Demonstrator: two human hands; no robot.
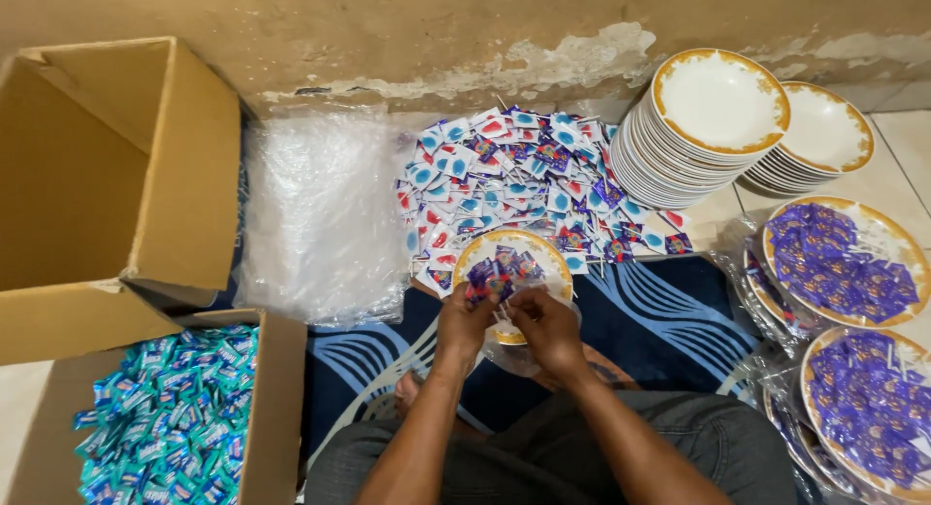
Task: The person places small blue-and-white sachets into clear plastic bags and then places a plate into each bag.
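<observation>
Head view: left hand (pixel 464 321) and right hand (pixel 543 323) meeting over gold-rimmed plate (pixel 558 262) near centre, fingers pinching purple sachets (pixel 499 270). Risk: sachets sliding off tilting plate into sachet pile (pixel 524 180) beyond it, mixing in.

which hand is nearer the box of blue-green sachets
Left. The left hand works at the plate's near-left rim, on the side toward the box of sachets; the right hand sits beside it, farther from the box.
</observation>
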